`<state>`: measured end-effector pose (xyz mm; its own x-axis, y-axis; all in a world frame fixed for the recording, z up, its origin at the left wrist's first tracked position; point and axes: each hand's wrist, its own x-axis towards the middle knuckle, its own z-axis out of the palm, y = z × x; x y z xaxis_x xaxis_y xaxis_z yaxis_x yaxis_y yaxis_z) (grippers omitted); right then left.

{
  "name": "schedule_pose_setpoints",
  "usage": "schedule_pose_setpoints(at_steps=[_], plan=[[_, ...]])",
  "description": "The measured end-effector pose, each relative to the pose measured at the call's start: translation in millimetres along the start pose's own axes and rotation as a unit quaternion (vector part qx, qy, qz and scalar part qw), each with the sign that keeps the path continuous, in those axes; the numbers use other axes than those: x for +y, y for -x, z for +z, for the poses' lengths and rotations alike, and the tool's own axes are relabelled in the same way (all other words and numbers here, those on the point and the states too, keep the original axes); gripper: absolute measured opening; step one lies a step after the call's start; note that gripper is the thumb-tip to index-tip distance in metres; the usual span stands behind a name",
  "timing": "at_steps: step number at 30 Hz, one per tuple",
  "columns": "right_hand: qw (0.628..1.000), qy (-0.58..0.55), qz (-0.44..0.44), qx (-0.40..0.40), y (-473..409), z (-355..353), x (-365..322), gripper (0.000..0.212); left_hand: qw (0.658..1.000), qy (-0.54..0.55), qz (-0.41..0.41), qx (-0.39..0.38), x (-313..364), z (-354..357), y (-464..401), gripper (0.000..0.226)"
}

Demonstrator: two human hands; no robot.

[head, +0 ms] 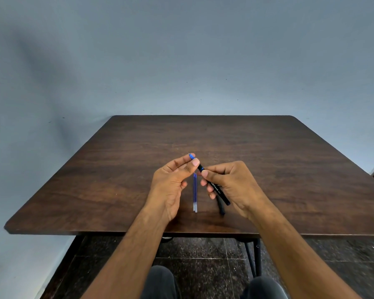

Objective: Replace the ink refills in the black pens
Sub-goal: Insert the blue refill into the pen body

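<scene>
Black plastic fills the right hand, which is curled round the barrel of a black pen just right of frame centre, thumb and forefinger clamped near its front end; the left hand pinches the blue refill tip that sticks out of that barrel toward the upper left, its other fingers loosely spread. My judgement is that the refill is being drawn out or seated, and the risks follow from that: a pull off the barrel's line could bend the thin tube or jam it, a slipping pinch on so small a tip could let it spring free, and ink could smear the fingertips. Directly beneath the hands, two spare blue refills lie side by side on the desk, pointing away from the person; a dropped part could knock them rolling toward the near edge. A second black pen lies partly hidden under the right hand, beside the held one. Dark wood-grain covers the desk, which has rounded corners and dark metal legs; behind it stands a plain blue-grey wall, below it a dark speckled tile floor, and the person's knees show at the bottom of the frame.
</scene>
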<state>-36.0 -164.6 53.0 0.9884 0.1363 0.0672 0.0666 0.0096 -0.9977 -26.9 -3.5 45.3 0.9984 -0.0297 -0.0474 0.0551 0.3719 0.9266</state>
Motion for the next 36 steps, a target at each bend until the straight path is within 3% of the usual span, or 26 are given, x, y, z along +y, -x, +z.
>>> schedule_pose_setpoints(at_steps=[4, 7, 11, 18, 25, 32, 36], plan=[[1.0, 0.015, 0.002, 0.001, 0.5, -2.8, 2.1, 0.013, 0.997, -0.04, 0.019, -0.062, 0.9, -1.2, 2.9, 0.027], [1.0, 0.007, 0.003, -0.005, 1.3, -4.2, 3.5, 0.014, 0.998, -0.036, 0.028, -0.03, 1.6, 2.7, 4.5, 0.022], [1.0, -0.005, -0.004, -0.004, 1.5, -2.5, 3.5, 0.013, 0.999, -0.01, 0.007, 0.038, 2.6, 8.3, 3.2, 0.045], [1.0, 0.014, -0.008, 0.006, 1.9, -5.8, 4.4, 0.014, 0.998, -0.053, -0.003, -0.03, 1.1, 5.0, 5.4, 0.025], [1.0, 0.003, -0.002, 0.001, 2.0, -5.7, 7.6, 0.014, 0.998, -0.055, 0.019, -0.004, -3.9, 1.7, 4.1, 0.019], [1.0, -0.012, 0.003, -0.007, 0.2, -5.0, 8.5, 0.013, 0.996, -0.038, 0.029, 0.079, -6.3, 5.9, 1.1, 0.041], [1.0, -0.017, 0.004, -0.013, -0.3, -3.6, 9.1, 0.013, 0.996, -0.042, 0.015, 0.08, -6.2, 5.4, -0.2, 0.036]])
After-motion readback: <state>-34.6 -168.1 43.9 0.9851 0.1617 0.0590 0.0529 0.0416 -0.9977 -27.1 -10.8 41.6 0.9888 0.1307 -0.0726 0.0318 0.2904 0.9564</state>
